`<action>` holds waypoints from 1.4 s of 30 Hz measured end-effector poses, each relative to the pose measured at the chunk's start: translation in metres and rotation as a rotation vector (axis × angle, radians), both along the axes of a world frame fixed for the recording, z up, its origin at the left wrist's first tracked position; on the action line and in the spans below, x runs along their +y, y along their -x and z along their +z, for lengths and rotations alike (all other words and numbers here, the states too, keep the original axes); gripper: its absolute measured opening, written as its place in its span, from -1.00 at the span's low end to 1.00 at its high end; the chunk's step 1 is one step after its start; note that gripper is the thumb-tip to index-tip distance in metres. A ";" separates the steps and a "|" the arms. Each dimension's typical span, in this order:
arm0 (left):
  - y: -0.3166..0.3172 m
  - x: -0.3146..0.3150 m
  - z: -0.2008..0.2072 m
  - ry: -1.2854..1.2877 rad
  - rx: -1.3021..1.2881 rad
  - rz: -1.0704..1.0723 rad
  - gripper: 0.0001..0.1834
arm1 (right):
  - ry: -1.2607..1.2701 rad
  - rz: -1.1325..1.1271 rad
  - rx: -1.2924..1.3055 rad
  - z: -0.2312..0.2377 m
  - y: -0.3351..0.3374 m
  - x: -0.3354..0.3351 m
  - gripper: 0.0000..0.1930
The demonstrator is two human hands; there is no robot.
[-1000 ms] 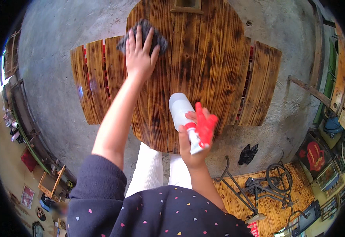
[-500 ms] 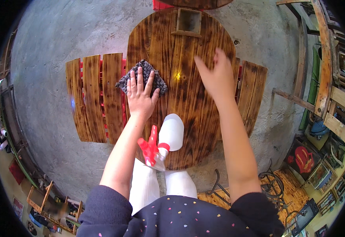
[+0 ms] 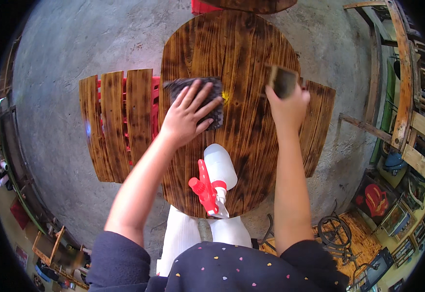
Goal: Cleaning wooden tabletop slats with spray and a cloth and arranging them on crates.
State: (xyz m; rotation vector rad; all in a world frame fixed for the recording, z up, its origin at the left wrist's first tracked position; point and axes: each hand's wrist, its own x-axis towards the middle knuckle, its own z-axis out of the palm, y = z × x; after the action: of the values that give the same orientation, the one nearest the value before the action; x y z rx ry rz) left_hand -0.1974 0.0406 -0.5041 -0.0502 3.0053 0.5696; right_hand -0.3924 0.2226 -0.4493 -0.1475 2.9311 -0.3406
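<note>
My left hand lies with fingers spread on a dark grey knitted cloth, pressing it against the round wooden table. My right hand grips the near end of a small open wooden box above the table's right side. Motion smears the box, and I cannot tell whether it touches the tabletop. Near me a white spray bottle with a red trigger head lies on its side on the table, its nozzle end by the near edge.
Slatted wooden stools on red crates flank the table, one left and one right. Another round wooden top shows at the far edge. Wooden frames stand along the right, and a black metal wheel-like object sits lower right.
My right hand has taken hold of the wooden box and brought it from the table's far end toward the right. My left hand and the cloth have shifted right and the cloth has turned.
</note>
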 end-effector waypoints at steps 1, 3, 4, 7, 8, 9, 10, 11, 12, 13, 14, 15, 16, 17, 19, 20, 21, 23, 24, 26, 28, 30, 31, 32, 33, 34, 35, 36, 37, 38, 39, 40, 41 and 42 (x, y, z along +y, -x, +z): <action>0.016 -0.009 -0.004 -0.044 0.026 -0.145 -0.33 | -0.020 -0.039 -0.015 0.005 -0.011 0.021 -0.24; 0.057 -0.018 -0.014 -0.015 0.038 -0.315 -0.37 | -0.047 -0.106 -0.012 0.009 -0.031 0.051 -0.19; 0.081 -0.021 -0.019 -0.021 0.099 -0.367 -0.39 | -0.051 -0.128 0.010 0.009 -0.042 0.059 -0.16; 0.152 -0.027 -0.034 0.169 0.194 -0.217 -0.42 | -0.053 -0.141 0.019 0.006 -0.048 0.069 -0.11; 0.175 -0.028 -0.037 0.218 0.208 -0.092 -0.42 | -0.045 -0.133 0.025 0.006 -0.047 0.069 -0.09; 0.191 -0.021 -0.039 0.298 0.192 0.036 -0.43 | -0.082 -0.129 0.006 0.007 -0.045 0.069 -0.10; 0.199 -0.012 -0.040 0.303 0.240 0.057 -0.42 | -0.090 -0.146 -0.045 0.009 -0.043 0.068 -0.09; 0.204 -0.003 -0.040 0.348 0.238 0.080 -0.42 | -0.108 -0.167 -0.075 0.011 -0.042 0.067 -0.09; 0.209 0.002 -0.038 0.413 0.163 0.093 -0.42 | -0.102 -0.163 -0.082 0.013 -0.041 0.065 -0.09; 0.211 0.008 -0.034 0.343 0.188 -0.026 -0.41 | -0.087 -0.167 -0.112 0.014 -0.040 0.064 -0.10; 0.214 0.011 -0.031 0.305 0.235 -0.147 -0.42 | -0.090 -0.170 -0.107 0.015 -0.039 0.064 -0.11; 0.218 0.012 -0.028 0.267 0.250 -0.282 -0.42 | -0.079 -0.167 -0.092 0.016 -0.041 0.063 -0.12; 0.220 0.012 -0.025 0.235 0.194 -0.435 -0.42 | -0.068 -0.172 -0.090 0.016 -0.041 0.062 -0.13; 0.225 0.009 -0.023 0.270 0.149 -0.439 -0.40 | -0.076 -0.174 -0.086 0.015 -0.042 0.061 -0.14; 0.231 0.006 -0.024 0.529 0.163 -0.421 -0.39 | -0.065 -0.193 -0.086 0.015 -0.042 0.060 -0.15; 0.233 0.007 -0.026 0.596 0.155 -0.391 -0.38 | -0.055 -0.200 -0.087 0.014 -0.043 0.060 -0.15; 0.236 0.007 -0.029 0.663 0.146 -0.361 -0.37 | -0.064 -0.207 -0.090 0.014 -0.044 0.059 -0.15; 0.238 0.010 -0.034 0.414 0.172 -0.430 -0.37 | -0.068 -0.192 -0.069 0.014 -0.044 0.059 -0.14; 0.239 0.010 -0.036 0.227 0.200 -0.480 -0.37 | -0.074 -0.191 -0.075 0.014 -0.044 0.059 -0.14; 0.241 0.012 -0.035 0.227 0.199 -0.478 -0.36 | -0.081 -0.179 -0.069 0.014 -0.044 0.058 -0.13; 0.245 0.014 -0.030 0.289 0.149 -0.393 -0.34 | -0.081 -0.173 -0.086 0.014 -0.043 0.059 -0.12; 0.245 0.024 -0.024 0.389 0.095 -0.203 -0.33 | -0.076 -0.163 -0.093 0.013 -0.042 0.060 -0.12; 0.245 0.028 -0.022 0.444 0.074 -0.170 -0.32 | -0.073 -0.154 -0.089 0.013 -0.042 0.061 -0.11; 0.246 0.030 -0.021 0.425 0.017 -0.169 -0.31 | -0.072 -0.156 -0.088 0.012 -0.043 0.061 -0.11; 0.246 0.030 -0.021 0.401 0.003 -0.275 -0.31 | -0.073 -0.159 -0.083 0.011 -0.043 0.062 -0.11; 0.247 0.028 -0.023 0.382 0.064 -0.331 -0.31 | -0.075 -0.161 -0.078 0.010 -0.044 0.062 -0.11; 0.249 0.022 -0.025 0.314 0.072 -0.411 -0.31 | -0.075 -0.165 -0.080 0.010 -0.044 0.062 -0.11; 0.251 0.013 -0.029 0.278 0.122 -0.473 -0.31 | -0.073 -0.170 -0.085 0.009 -0.044 0.062 -0.11; 0.253 0.004 -0.033 0.273 0.153 -0.438 -0.31 | -0.062 -0.175 -0.088 0.009 -0.044 0.062 -0.11; 0.249 -0.007 -0.037 0.277 0.161 -0.320 -0.31 | -0.068 -0.168 -0.080 0.009 -0.044 0.062 -0.11; 0.245 -0.017 -0.042 0.308 0.155 -0.192 -0.31 | -0.070 -0.159 -0.068 0.010 -0.044 0.062 -0.11; 0.239 -0.027 -0.047 0.313 0.207 -0.075 -0.31 | -0.075 -0.158 -0.069 0.010 -0.044 0.062 -0.11; 0.228 -0.038 -0.050 0.331 0.138 0.037 -0.30 | -0.071 -0.151 -0.068 0.010 -0.043 0.062 -0.11; 0.214 -0.048 -0.051 0.314 0.159 0.131 -0.29 | -0.069 -0.152 -0.080 0.011 -0.044 0.062 -0.11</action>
State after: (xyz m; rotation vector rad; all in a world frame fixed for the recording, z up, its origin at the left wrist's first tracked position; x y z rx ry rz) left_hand -0.4112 -0.0074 -0.5552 -0.2328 3.2347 0.1095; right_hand -0.3488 0.2844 -0.4382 0.0974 2.8771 -0.2609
